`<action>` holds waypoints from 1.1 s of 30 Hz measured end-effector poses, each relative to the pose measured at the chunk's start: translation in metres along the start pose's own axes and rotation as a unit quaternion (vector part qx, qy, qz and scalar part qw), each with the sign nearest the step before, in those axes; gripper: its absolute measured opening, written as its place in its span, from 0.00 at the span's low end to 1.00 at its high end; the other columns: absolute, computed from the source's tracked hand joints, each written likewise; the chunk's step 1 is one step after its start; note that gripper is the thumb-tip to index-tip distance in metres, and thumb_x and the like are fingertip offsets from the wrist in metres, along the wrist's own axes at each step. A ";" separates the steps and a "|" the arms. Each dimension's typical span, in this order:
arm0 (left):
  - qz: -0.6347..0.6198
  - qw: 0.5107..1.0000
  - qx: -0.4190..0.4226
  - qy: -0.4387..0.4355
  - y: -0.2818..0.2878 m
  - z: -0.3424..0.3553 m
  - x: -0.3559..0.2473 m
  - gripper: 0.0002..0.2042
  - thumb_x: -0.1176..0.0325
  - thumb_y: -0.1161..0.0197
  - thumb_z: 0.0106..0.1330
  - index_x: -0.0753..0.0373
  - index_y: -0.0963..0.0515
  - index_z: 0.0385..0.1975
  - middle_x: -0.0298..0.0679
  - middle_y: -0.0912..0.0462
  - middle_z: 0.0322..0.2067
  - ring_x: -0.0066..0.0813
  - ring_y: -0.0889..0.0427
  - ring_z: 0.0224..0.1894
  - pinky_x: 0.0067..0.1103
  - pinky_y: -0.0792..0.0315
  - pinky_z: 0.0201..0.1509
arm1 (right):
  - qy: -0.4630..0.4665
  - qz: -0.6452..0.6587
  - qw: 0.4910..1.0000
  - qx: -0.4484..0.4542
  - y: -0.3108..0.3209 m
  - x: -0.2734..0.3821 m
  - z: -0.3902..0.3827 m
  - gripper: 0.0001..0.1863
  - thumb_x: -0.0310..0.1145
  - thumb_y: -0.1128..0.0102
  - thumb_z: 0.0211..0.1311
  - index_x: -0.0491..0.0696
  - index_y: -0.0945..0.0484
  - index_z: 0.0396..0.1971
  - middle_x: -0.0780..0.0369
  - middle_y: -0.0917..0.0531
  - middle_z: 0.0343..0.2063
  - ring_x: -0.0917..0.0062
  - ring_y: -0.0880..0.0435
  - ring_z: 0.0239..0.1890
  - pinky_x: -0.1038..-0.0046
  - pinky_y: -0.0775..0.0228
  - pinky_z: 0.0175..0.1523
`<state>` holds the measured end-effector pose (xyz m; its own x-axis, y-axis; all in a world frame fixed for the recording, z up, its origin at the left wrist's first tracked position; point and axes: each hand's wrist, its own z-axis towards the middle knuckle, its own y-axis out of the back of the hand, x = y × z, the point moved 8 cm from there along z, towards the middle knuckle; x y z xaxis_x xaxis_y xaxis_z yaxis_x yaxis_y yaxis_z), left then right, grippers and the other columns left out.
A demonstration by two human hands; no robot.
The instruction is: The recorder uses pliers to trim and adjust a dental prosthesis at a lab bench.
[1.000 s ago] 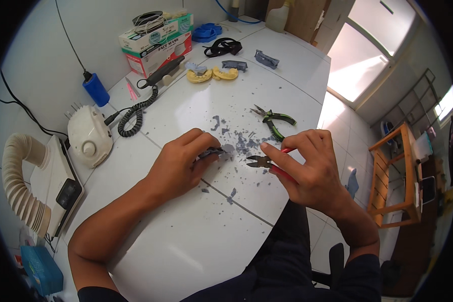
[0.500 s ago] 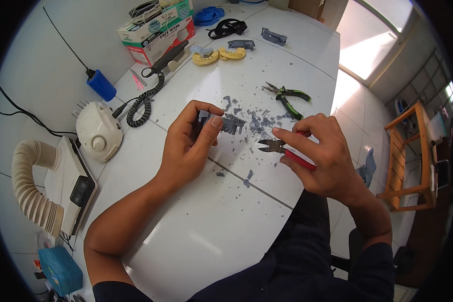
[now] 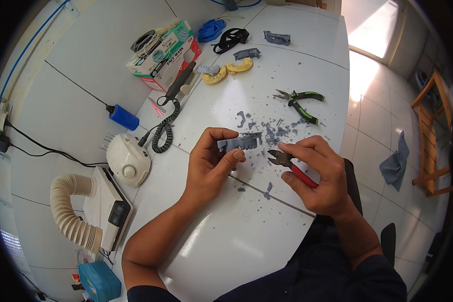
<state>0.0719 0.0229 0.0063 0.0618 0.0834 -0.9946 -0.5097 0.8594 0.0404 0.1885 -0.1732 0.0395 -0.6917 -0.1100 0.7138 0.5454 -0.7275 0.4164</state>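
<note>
While poised over the white tiled bench [image 3: 216,241], grasping in the right-hand grip [image 3: 321,178] red-handled diagonal cutters [image 3: 302,175] with jaws parted; holding in the left-hand grip [image 3: 209,163] a gray dental model [image 3: 238,144], left of the cutters and near scattered gray fragments [image 3: 273,133].

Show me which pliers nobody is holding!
The green-and-black pliers, lying untouched on the table beside the grey bits. The other pair, the red pliers, is held in the right hand.
</note>
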 end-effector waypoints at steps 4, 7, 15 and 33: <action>0.004 1.000 0.005 -0.003 0.000 -0.001 -0.001 0.18 0.66 0.30 0.75 0.62 0.28 0.57 0.37 0.15 0.41 0.20 0.14 0.40 0.18 0.25 0.40 | 0.013 0.025 0.999 0.024 -0.001 0.000 0.001 0.27 0.27 0.19 0.49 0.46 0.12 0.54 0.58 0.16 0.39 0.67 0.18 0.42 0.67 0.27 0.50; -0.019 1.000 0.005 -0.002 0.001 -0.001 0.001 0.17 0.67 0.30 0.75 0.62 0.28 0.56 0.37 0.15 0.40 0.20 0.14 0.39 0.18 0.25 0.40 | 0.029 -0.001 0.999 0.036 -0.001 0.004 0.002 0.27 0.28 0.19 0.49 0.47 0.12 0.54 0.59 0.17 0.39 0.67 0.19 0.42 0.67 0.29 0.50; 0.001 1.000 0.017 -0.018 -0.003 -0.001 -0.006 0.14 0.76 0.32 0.74 0.65 0.28 0.53 0.36 0.18 0.45 0.17 0.18 0.46 0.17 0.23 0.49 | 0.020 -0.021 0.997 0.065 -0.008 0.003 0.003 0.28 0.30 0.18 0.49 0.48 0.12 0.54 0.60 0.17 0.39 0.68 0.21 0.42 0.66 0.30 0.50; 0.031 0.992 0.060 -0.103 -0.015 -0.004 -0.013 0.11 0.80 0.39 0.76 0.61 0.35 0.46 0.48 0.33 0.67 0.38 0.13 0.58 0.29 0.15 0.60 | 0.061 -0.158 0.985 0.041 -0.010 0.021 -0.001 0.29 0.31 0.19 0.48 0.47 0.13 0.55 0.59 0.20 0.40 0.67 0.22 0.42 0.66 0.35 0.51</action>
<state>0.0757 0.0068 0.0180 0.2130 0.2291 -0.9498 -0.4124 0.9024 0.1251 0.1677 -0.1689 0.0496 -0.8822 0.0283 0.4700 0.3270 -0.6814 0.6548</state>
